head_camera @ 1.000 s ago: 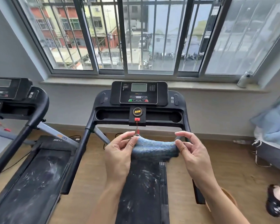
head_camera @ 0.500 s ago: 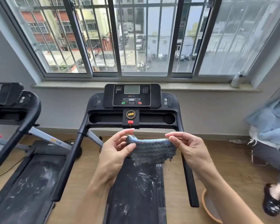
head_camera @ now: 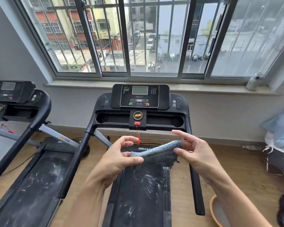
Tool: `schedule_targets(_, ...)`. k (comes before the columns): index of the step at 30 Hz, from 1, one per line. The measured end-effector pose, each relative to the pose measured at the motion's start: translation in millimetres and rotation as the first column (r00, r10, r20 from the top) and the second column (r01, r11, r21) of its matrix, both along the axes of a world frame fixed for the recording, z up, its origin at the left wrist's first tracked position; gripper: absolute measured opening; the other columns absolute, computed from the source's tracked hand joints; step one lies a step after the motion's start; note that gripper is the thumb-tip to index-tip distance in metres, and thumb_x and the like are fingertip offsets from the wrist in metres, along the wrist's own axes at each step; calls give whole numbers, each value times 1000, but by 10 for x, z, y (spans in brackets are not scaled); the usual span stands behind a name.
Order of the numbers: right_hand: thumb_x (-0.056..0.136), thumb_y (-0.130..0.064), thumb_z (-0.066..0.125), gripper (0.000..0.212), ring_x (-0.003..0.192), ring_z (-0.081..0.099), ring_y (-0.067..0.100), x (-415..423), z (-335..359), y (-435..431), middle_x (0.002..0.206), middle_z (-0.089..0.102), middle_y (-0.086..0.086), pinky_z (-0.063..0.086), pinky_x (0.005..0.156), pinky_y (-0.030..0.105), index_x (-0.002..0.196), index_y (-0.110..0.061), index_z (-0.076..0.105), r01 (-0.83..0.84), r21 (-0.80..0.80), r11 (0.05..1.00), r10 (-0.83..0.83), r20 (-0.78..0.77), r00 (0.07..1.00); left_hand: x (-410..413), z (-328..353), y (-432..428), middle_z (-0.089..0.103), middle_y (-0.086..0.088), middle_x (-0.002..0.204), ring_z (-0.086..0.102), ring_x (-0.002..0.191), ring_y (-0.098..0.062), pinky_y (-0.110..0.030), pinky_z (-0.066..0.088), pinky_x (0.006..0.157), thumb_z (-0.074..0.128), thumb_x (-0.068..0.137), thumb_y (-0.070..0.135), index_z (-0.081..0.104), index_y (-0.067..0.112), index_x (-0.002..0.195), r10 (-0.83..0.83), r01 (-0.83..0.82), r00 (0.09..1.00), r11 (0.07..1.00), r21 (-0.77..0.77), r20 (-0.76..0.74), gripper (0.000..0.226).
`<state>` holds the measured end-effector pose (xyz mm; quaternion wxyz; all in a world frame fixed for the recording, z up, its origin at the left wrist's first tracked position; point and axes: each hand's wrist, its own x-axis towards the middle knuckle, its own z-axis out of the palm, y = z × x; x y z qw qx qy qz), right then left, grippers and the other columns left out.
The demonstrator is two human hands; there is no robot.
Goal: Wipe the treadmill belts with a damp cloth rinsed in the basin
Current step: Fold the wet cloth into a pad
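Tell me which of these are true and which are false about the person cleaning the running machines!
1. The left hand and right hand both pinch the blue cloth. True.
2. The cloth lies flat on the belt. False: it is held in the air above the belt.
3. The belt has white smudges on it. True.
4. The basin sits on top of the belt. False: it is on the floor, at the lower right beside the treadmill.
5. There is only one treadmill. False: a second treadmill stands to the left.
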<state>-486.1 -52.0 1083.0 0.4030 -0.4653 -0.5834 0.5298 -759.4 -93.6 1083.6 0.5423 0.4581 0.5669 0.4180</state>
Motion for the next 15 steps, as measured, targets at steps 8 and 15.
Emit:
schedule_targets(8,96,-1,71,29,104,74,13,47,-88,67,105,80,-6,58,93,29,106,-27,79,-26,80,996,16,129,992,68,21,-13,76,14,86,72,82,-7,-34,62,81,92,77,14,79,32,88,105,-10,859,982,189,-502,25)
schedule_targets(15,99,0,66,27,101,74,14,35,-120,64,103,79,-3,59,92,27,106,-23,79,9,146,989,-22,87,996,232,98,6,62,17,89,62,89,-1,-25,55,83,82,88,25,77,35,87,225,32,629,949,314,-744,11)
